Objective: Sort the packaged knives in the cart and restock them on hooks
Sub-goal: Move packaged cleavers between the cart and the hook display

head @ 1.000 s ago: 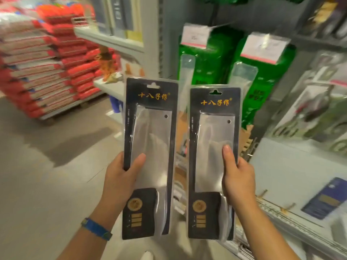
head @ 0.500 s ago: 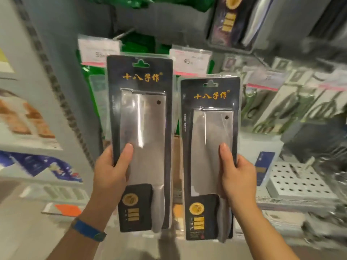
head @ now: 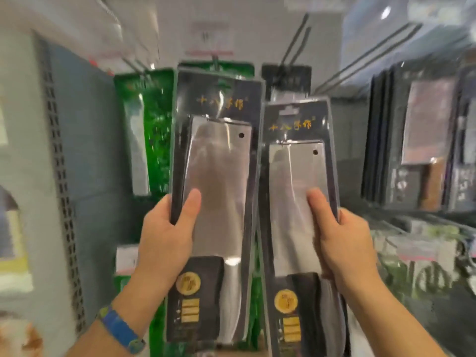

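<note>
Head view: left hand and right hand each clasp a packaged cleaver, now raised from aisle level to the display hooks, ready for hanging.

There is only one view, from the camera on my head. It faces forward and tilts upward toward the pegboard wall, with the hooks running overhead at the top of the frame. It sits close: my left hand and right hand fill the lower middle, the two knife packs raised at arm's reach in the centre. The wide lens bends the edges, and the picture is blurred throughout.
</note>
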Tool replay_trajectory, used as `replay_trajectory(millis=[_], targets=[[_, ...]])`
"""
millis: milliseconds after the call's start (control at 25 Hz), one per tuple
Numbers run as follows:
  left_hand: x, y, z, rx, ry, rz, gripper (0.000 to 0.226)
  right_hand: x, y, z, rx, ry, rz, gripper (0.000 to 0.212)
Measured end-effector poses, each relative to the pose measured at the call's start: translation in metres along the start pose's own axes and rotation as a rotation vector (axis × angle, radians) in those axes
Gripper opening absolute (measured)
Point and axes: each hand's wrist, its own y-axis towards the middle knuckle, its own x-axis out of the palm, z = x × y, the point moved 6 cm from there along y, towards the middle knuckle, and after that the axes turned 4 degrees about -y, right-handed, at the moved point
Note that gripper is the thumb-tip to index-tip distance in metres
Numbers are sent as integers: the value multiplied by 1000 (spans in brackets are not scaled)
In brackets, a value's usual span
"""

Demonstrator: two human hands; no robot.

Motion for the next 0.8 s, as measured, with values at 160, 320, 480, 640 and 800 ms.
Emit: replay_trajectory(millis=[160,320,480,640,800], targets=[[4,39,10,-47,-63,7,39,-4,42,-32,-28,10,27,76],[17,50,6,-85,-54,-11,49,-23,60,-39,-8,-22,98,75],[44,54,10,-75,-1,-62,50,-50,78,-48,-59,-48,136,75],[75,60,18,-40,23,-79,49,-87,104,-64,-139,-126,213,76],[101,66,23,-52,38,-19,41,-116,129,-84,-229,-162,258,74]])
